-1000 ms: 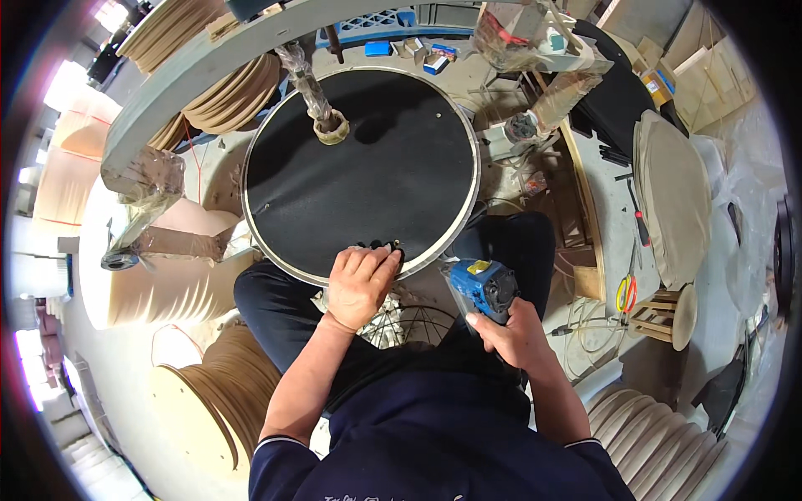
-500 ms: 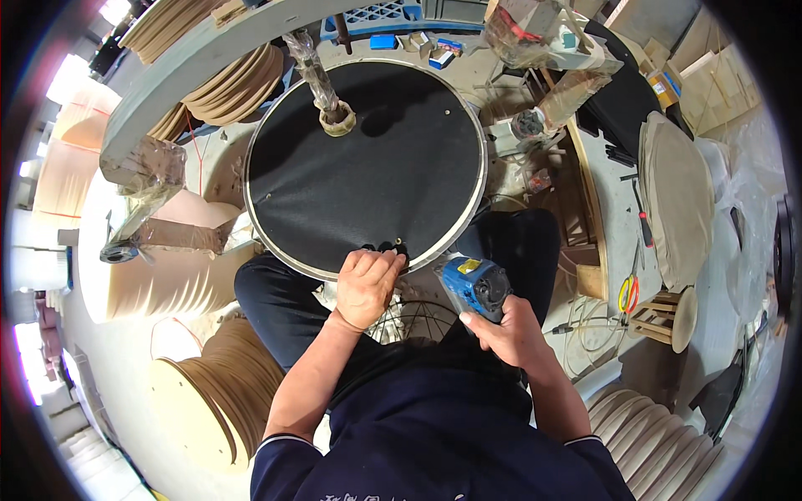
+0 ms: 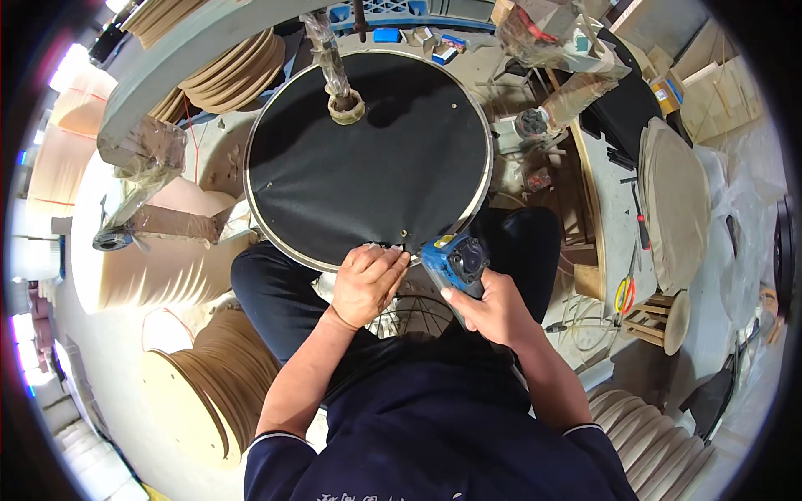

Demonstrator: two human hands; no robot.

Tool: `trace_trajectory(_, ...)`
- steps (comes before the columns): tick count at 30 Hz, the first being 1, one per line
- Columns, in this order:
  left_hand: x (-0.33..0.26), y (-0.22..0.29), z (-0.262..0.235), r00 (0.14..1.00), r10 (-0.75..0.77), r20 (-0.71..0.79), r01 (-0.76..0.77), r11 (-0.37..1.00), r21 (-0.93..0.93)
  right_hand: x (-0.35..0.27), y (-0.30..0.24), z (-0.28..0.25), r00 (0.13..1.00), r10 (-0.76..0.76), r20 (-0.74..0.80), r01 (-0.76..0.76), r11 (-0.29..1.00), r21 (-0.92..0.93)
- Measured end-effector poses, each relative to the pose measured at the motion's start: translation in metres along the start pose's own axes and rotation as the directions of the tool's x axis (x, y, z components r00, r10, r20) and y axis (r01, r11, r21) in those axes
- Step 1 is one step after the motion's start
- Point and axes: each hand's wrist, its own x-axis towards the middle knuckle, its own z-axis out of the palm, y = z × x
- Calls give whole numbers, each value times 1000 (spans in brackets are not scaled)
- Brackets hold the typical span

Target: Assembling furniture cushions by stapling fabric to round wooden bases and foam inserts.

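I see left hand (image 3: 366,284) pressed flat on black round panel (image 3: 368,154), 6 o'clock rim | right hand (image 3: 493,311) gripping blue power tool (image 3: 455,260) just beside

We wear a dark navy short-sleeved shirt (image 3: 443,442), its cuffs edged with a thin white line that shows at both upper arms. Pale lettering runs across the chest at the lower edge of the view, too cut off to make out. Our trousers (image 3: 276,292) are dark, nearly black, over both thighs. Both forearms are bare from the sleeve ends down. Our left hand (image 3: 365,282) has a thin band at its wrist; our right hand (image 3: 493,311) is bare, ungloved.
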Motion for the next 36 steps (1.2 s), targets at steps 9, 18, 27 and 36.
trace_trajectory(9,-2,5,10,998,-13,-65,11,999,-32,6,8,3,999,-27,-23,23,988,-151)
trace_trajectory(18,6,16,28,982,-120,-143,111,991,-68,-10,10,-29,987,11,-161,26,973,230)
trace_trajectory(27,69,73,76,846,-514,-143,363,751,-551,-28,25,-41,943,68,-326,49,940,338)
trace_trajectory(36,39,-11,-1,914,-333,-232,262,921,-289,-47,26,-37,943,34,-332,66,956,286)
